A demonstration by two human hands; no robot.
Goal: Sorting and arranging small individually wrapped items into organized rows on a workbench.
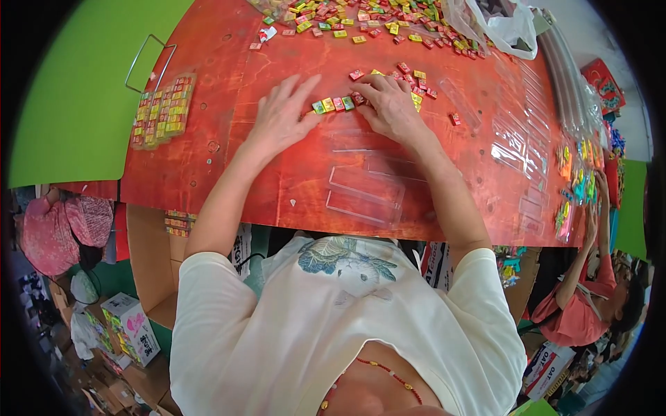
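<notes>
A short row of small red, yellow and green boxes (pixel 333 105) lies on the red table in front of me. My left hand (pixel 283 116) is open at its left end, fingers spread and thumb pointing toward the row. At the right end, my right hand (pixel 390 104) bends its fingers down around a small red box (pixel 359 98), which they partly hide. Several loose boxes (pixel 419 75) lie just beyond and beside that hand. Nearer to me are clear plastic cases (pixel 364 197), lying flat.
A large pile of small boxes (pixel 361 14) spreads along the far side, beside a white plastic bag (pixel 513 31). Filled packs (pixel 164 114) stand at the left. More clear cases (pixel 517 142) lie right. Another person (pixel 579 298) reaches toward colourful packets (pixel 565 211).
</notes>
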